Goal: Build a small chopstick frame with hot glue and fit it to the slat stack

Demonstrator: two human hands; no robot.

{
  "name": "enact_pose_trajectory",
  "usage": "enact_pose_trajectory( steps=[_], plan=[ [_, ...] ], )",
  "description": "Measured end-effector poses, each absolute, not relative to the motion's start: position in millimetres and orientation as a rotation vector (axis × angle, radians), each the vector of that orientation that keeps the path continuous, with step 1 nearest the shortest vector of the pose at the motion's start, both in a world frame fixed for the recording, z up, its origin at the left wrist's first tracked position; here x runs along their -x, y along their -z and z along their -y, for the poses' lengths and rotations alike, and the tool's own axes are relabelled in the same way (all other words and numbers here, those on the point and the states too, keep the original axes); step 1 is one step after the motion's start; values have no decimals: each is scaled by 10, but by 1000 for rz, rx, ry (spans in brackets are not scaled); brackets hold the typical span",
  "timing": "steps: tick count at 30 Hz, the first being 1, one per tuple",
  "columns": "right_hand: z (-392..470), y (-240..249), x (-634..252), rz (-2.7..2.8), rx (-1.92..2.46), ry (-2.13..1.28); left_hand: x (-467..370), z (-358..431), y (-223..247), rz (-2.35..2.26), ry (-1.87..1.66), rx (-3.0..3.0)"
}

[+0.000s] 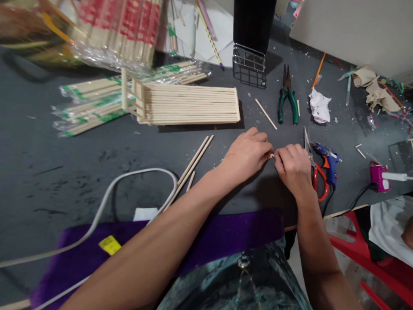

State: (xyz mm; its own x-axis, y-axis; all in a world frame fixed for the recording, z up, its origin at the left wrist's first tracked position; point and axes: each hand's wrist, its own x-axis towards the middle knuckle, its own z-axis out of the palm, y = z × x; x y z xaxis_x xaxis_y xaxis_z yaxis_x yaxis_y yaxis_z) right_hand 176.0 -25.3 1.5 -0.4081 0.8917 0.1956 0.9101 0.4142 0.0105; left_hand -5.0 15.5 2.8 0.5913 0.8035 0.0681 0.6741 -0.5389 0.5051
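My left hand [248,150] and my right hand [294,167] meet above the grey table, both closed in a pinch. A small pale piece [272,156], like a bit of wooden stick, shows between their fingertips; most of it is hidden. Just behind my left hand lies a flat model of glued wooden sticks [192,104] with a raised frame at its left end. A thin loose stick [266,114] rests beyond my fingers. Scissors with red handles [318,176] and a blue glue gun [331,165] lie right beside my right hand.
Green-handled pliers [288,101], crumpled paper [319,106] and a phone on a wire stand [249,58] are behind my hands. Packaged chopsticks [93,105] lie at left. A white cable [112,185] loops near long sticks [195,161]. A person in white [392,226] sits at right.
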Motion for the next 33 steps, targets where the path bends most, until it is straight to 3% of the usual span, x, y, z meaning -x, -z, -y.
enact_pose_trajectory(
  steps=[33],
  plan=[
    [259, 26, -1810, 2434, 1508, 66, 53, -153, -2, -1161, -474, -2379]
  ],
)
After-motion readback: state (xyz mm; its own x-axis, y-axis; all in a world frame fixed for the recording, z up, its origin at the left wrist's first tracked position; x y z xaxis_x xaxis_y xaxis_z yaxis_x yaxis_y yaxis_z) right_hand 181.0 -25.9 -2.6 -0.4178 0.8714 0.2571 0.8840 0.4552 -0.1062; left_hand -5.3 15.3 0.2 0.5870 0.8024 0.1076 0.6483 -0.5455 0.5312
